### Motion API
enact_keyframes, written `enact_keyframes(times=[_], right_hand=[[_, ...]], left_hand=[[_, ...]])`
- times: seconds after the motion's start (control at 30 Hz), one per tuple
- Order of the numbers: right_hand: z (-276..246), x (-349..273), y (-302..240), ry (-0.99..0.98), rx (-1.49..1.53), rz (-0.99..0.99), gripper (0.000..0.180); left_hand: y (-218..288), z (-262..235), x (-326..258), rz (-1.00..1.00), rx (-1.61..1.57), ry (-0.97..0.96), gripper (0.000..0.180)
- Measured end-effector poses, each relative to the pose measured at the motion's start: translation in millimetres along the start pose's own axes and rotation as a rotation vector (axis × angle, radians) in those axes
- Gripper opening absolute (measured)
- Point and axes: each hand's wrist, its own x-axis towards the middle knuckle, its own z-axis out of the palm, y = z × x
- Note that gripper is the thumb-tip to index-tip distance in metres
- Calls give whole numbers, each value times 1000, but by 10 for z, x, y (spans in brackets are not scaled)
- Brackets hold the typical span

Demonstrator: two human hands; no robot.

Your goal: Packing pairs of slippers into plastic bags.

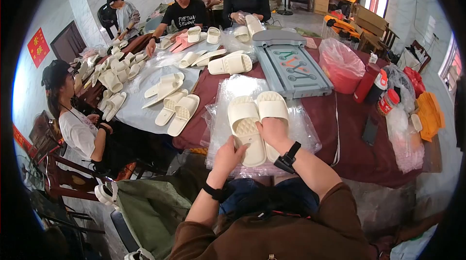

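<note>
Nearest, the left hand [228, 155] curls its fingers [239, 149] around the heel of the left slipper [246, 129], gripping it. Just beside, the right hand [273, 131] lies on the right slipper [272, 109], fingers closed over its heel end. Both slippers lie side by side on clear bags [228, 95] on the desk [349, 148]. Beyond them sits a grey tray [291, 66].
</note>
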Motion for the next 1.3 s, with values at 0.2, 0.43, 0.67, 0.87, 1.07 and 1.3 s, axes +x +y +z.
enact_keyframes(times=[0.2, 0.43, 0.67, 0.87, 1.07, 1.3], right_hand=[[-388, -357, 180, 145, 135, 16, 44], [-822, -990, 511, 326, 315, 164, 47], [-997, -1444, 776, 426, 450, 280, 46], [-1037, -1631, 842, 330, 530, 288, 33], [-1270, -1629, 377, 241, 747, -173, 22], [-1238, -1605, 372, -71, 338, -337, 20]], left_hand=[[-90, -193, -95, 498, 358, 168, 61], [-104, -83, 154, 725, 410, -133, 74], [-178, 181, -142, 648, 446, -106, 55], [-210, 170, -627, 424, 404, 28, 48], [117, 216, -257, 291, 487, 129, 48], [-194, 696, 483, 485, 492, 184, 69]])
